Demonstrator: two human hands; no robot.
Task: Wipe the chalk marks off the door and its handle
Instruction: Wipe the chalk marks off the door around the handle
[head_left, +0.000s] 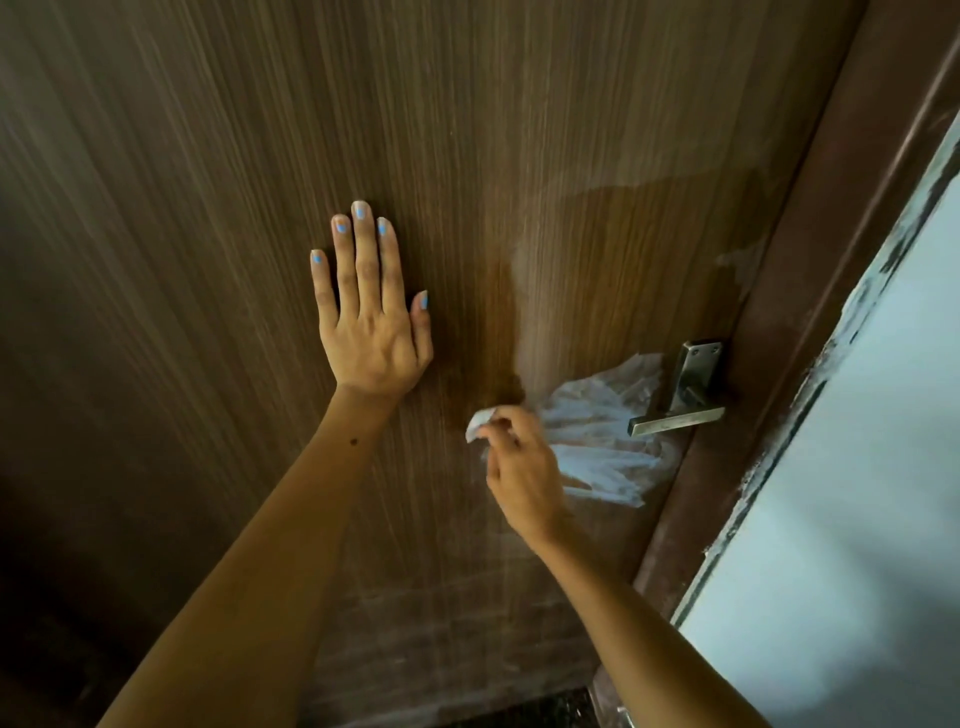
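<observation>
One door (208, 260), one handle (680, 415). Left hand (371, 322) flat on door, fingers straight. Right hand (519, 467) pinches one wipe (477, 422) beside one chalk patch (602, 431) left of handle.

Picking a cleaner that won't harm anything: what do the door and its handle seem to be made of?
Door: wood or wood-look laminate, by its fine straight brown grain; semi-gloss, given the sheen where it looks damp.
Handle: metal, probably brushed steel or brass-toned, by its dull grey-gold shine, square edges and screwed plate.

Left hand (370, 317) flat on door (208, 208), right hand (522, 467) pinching wipe (477, 423).
</observation>
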